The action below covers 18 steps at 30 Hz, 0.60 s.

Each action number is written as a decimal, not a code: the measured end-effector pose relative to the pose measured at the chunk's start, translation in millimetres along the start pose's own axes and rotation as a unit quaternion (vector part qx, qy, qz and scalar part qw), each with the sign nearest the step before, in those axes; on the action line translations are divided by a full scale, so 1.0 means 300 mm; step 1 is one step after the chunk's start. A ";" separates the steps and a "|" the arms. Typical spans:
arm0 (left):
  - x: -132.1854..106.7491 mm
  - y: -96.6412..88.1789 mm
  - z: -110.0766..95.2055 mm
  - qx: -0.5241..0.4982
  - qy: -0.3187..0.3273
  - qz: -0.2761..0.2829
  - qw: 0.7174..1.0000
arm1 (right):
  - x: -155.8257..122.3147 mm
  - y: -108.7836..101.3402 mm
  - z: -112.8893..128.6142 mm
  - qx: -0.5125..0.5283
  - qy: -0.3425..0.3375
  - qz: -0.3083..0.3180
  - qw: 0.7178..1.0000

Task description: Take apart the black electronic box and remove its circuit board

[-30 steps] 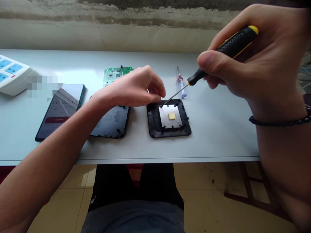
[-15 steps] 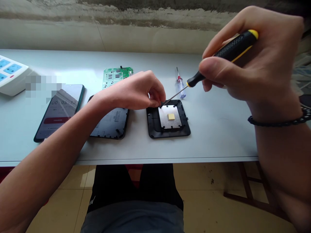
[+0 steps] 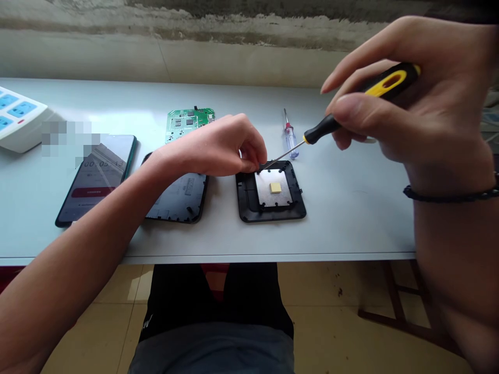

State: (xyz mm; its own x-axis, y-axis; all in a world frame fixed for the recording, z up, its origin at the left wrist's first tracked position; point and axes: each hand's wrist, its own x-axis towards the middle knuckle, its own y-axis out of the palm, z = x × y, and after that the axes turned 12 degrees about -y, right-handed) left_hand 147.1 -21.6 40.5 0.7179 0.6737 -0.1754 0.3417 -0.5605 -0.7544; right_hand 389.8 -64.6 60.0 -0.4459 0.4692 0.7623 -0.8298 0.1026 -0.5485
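Observation:
A black square housing [image 3: 244, 200] lies on the white table [image 3: 351, 208], with a metal plate [image 3: 263, 191] and a small yellow pad [image 3: 275, 187] inside it. My right hand [image 3: 421, 109] is closed around a black and yellow screwdriver [image 3: 362, 101], whose thin tip touches the housing's far left corner. My left hand [image 3: 218, 145] pinches at that same corner, fingers curled; what they pinch is too small to make out.
A black cover [image 3: 177, 200] lies left of the housing. Behind it is a green circuit board [image 3: 187, 120]. A phone [image 3: 95, 176] with a lit screen and a white power strip [image 3: 19, 117] sit at the left. A small clear-handled screwdriver [image 3: 290, 137] lies behind the housing.
My right hand has turned the screwdriver handle, so its yellow side now faces me, and has dropped slightly. My left hand stays at the corner.

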 end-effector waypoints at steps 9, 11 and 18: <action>0.001 -0.001 -0.005 0.010 -0.012 -0.020 1.000 | -0.003 0.007 0.002 -0.036 0.009 -0.023 0.999; 0.001 -0.001 -0.005 0.010 -0.009 -0.022 1.000 | 0.000 0.012 0.006 -0.027 0.000 -0.029 0.999; 0.001 0.008 -0.009 0.001 -0.005 -0.017 1.000 | 0.006 0.020 0.022 -0.087 0.003 -0.033 0.996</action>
State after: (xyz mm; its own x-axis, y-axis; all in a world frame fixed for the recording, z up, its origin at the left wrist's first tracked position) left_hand 149.8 -24.0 40.4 0.6996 0.6972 -0.1565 0.3639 -0.5361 -0.7617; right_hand 381.8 -68.8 60.3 -0.3893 0.4619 0.7969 -0.7866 0.2836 -0.5485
